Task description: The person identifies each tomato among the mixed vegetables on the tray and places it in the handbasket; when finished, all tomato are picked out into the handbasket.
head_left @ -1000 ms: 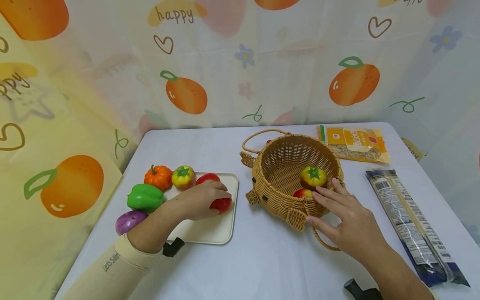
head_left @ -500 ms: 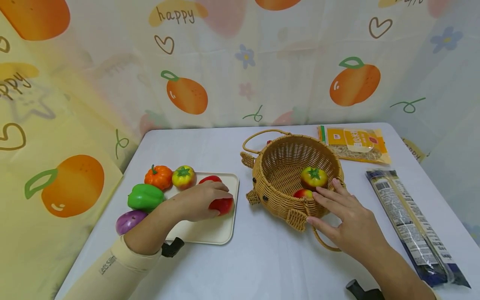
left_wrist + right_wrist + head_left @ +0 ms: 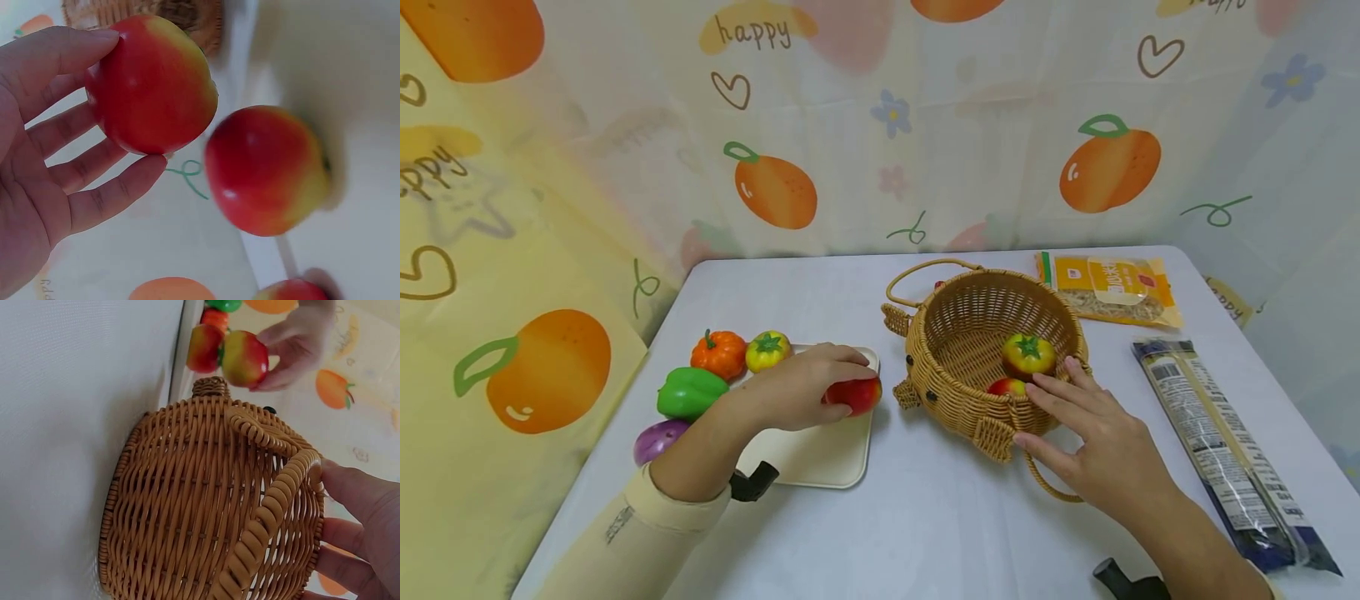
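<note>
My left hand (image 3: 808,385) grips a red-and-yellow apple (image 3: 859,395) above the right edge of a cream tray (image 3: 805,458). In the left wrist view, thumb and fingertips hold its side, and a second apple (image 3: 265,170) sits on the tray; my hand hides it in the head view. My right hand (image 3: 1105,433) rests on the near right rim of a fish-shaped wicker basket (image 3: 958,400), fingers extended. Its thumb is by the handle's base (image 3: 309,465) in the right wrist view. Inside the basket lie an apple with a green top (image 3: 1027,354) and another red one (image 3: 1006,387).
Along the tray's left side are an orange pumpkin (image 3: 720,356), a yellow-red apple (image 3: 767,351), a green bell pepper (image 3: 691,393) and a purple round vegetable (image 3: 657,440). A yellow food bag (image 3: 1111,287) lies behind the basket, and a long plastic packet (image 3: 1225,450) to its right.
My left hand has lifted the apple from the tray and moved it slightly right, toward the basket. The right hand and basket have stayed in place.
</note>
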`<control>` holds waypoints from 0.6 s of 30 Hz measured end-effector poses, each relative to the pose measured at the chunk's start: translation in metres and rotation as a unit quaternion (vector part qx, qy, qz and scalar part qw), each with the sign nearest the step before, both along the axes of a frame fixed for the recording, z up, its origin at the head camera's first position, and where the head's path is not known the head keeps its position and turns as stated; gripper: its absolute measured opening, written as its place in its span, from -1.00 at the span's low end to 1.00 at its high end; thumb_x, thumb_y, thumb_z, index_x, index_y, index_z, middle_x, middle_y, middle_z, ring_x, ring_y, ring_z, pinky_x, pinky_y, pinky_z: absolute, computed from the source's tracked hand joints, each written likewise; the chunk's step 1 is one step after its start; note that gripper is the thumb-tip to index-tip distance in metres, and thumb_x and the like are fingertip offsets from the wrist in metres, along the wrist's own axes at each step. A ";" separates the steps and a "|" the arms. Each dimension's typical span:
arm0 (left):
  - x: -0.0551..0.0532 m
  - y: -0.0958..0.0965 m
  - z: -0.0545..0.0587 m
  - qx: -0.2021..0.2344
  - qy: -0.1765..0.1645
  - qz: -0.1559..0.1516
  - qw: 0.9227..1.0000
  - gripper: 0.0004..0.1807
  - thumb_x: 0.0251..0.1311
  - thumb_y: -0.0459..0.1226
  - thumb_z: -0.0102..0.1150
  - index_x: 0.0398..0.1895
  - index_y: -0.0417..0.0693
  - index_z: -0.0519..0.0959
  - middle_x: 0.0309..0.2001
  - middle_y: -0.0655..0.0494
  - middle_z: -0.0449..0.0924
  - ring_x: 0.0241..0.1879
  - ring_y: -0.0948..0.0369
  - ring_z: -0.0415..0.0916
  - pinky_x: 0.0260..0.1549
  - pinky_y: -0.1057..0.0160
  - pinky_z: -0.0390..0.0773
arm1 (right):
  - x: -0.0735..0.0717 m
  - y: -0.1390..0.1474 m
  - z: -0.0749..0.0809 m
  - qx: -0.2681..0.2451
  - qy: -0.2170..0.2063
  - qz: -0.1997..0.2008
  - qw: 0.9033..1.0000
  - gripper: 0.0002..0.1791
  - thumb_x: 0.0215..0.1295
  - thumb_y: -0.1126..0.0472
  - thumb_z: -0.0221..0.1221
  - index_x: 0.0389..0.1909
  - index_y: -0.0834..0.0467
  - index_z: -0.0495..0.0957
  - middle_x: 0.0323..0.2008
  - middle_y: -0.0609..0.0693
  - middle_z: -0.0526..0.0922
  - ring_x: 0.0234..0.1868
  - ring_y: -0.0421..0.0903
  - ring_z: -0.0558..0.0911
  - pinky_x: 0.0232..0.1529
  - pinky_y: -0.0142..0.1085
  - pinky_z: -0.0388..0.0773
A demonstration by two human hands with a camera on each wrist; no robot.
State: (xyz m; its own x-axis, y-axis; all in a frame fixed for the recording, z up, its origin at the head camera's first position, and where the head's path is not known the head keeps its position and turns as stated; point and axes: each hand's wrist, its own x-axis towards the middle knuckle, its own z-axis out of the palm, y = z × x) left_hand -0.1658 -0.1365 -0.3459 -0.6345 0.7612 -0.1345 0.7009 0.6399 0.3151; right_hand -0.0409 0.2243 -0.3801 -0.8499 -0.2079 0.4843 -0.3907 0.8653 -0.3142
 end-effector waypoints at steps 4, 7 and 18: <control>0.000 0.004 0.010 0.017 -0.005 0.008 1.000 -0.46 0.23 -0.22 0.42 0.30 0.08 0.59 0.33 0.06 0.49 0.28 0.04 0.43 -0.01 0.09 0.71 | -0.001 0.000 0.000 -0.003 0.008 0.004 1.000 -0.34 0.01 -0.15 0.53 0.13 0.09 0.72 0.17 0.02 0.70 0.39 0.23 0.48 0.06 0.26 0.59; -0.001 0.008 0.016 0.030 -0.007 0.009 0.999 -0.48 0.23 -0.23 0.41 0.29 0.08 0.60 0.32 0.07 0.49 0.29 0.05 0.41 -0.01 0.10 0.70 | -0.001 0.000 -0.001 -0.003 0.006 0.004 1.000 -0.34 0.00 -0.13 0.53 0.13 0.09 0.72 0.17 0.02 0.70 0.38 0.24 0.48 0.06 0.26 0.59; -0.006 0.028 0.034 0.073 0.046 -0.035 0.996 -0.48 0.26 -0.27 0.36 0.31 -0.02 0.58 0.30 0.02 0.52 0.32 0.03 0.40 0.13 0.09 0.63 | 0.000 -0.001 0.000 -0.002 -0.009 -0.002 1.000 -0.33 -0.05 -0.07 0.56 0.14 0.08 0.71 0.18 0.02 0.70 0.41 0.22 0.46 0.10 0.29 0.55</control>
